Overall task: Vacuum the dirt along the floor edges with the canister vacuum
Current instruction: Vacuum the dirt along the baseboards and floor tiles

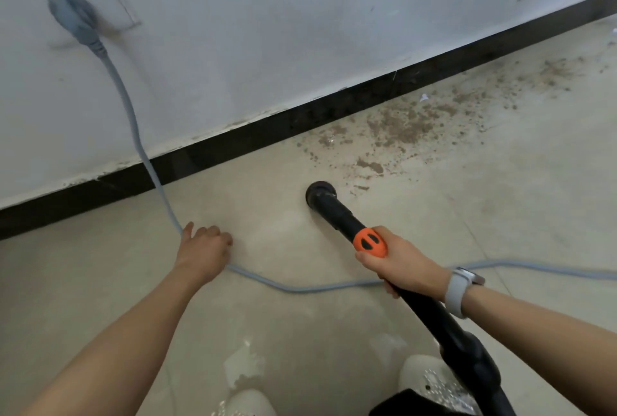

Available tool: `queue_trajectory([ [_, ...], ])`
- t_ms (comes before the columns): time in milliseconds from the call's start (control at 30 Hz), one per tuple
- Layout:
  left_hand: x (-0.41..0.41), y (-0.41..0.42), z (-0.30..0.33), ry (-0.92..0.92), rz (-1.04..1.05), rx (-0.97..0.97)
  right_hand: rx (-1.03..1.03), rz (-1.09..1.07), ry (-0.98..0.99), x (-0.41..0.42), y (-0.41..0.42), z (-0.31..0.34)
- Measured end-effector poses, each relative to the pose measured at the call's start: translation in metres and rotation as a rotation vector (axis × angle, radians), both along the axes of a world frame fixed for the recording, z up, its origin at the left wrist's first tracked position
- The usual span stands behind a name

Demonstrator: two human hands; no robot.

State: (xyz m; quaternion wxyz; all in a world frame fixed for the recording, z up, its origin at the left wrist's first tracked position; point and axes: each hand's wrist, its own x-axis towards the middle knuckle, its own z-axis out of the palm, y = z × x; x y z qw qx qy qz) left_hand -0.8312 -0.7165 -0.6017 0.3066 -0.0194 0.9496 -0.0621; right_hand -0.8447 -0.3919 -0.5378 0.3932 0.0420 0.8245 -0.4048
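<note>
- Black vacuum wand [337,213] held in right hand [399,263], fingers curled round it just behind orange collar [370,243]; pale-strapped watch [459,288] on that wrist.
- Round nozzle mouth [320,195] down at beige floor [267,315], near but apart from black skirting [233,145].
- Brown dirt [400,127] scattered along skirting, right of and beyond nozzle; nearest patch just beside nozzle, thinner trail running on towards far right.
- Left hand [203,245] low over floor, fingers loosely bent, holding nothing; edge of hand at grey cable [133,115], contact not clear.
- Grey cable drops from plug [71,16] in white wall [300,15], crosses skirting, passes under left hand, runs along floor behind right hand and off right edge.
- Black hose [467,349] continues from wand down to bottom right.
- White shoes [420,375] at bottom edge.
</note>
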Motion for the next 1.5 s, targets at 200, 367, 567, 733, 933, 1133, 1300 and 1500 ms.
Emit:
queue_trajectory([
  [200, -0.036, 0.050, 0.021, 0.078, 0.200, 0.451, 0.026, -0.027, 0.035, 0.006, -0.004, -0.002],
  [367, -0.051, 0.107, 0.050, -0.087, 0.083, 0.553, 0.056, -0.244, 0.052, 0.001, 0.020, 0.001],
  [567, -0.057, 0.178, 0.061, -0.293, 0.666, 0.914, 0.013, -0.221, -0.010, 0.011, 0.020, -0.002],
  [733, -0.021, 0.199, 0.035, -0.057, 1.382, 1.120, -0.146, -0.084, -0.156, 0.028, 0.007, -0.011],
  [933, 0.039, 0.156, 0.007, 0.315, 1.338, 0.798, -0.265, 0.091, -0.318, 0.031, -0.010, -0.011],
  [1133, 0.087, 0.090, -0.019, 0.285, 1.084, 0.278, -0.227, 0.252, -0.371, 0.038, -0.031, -0.008],
  [1300, 0.092, 0.062, -0.021, 0.318, 1.095, 0.240, -0.238, 0.388, -0.371, 0.037, -0.061, -0.007],
  [1500, 0.090, 0.058, -0.017, 0.198, 1.052, 0.305, -0.257, 0.243, -0.321, 0.008, -0.081, -0.007],
])
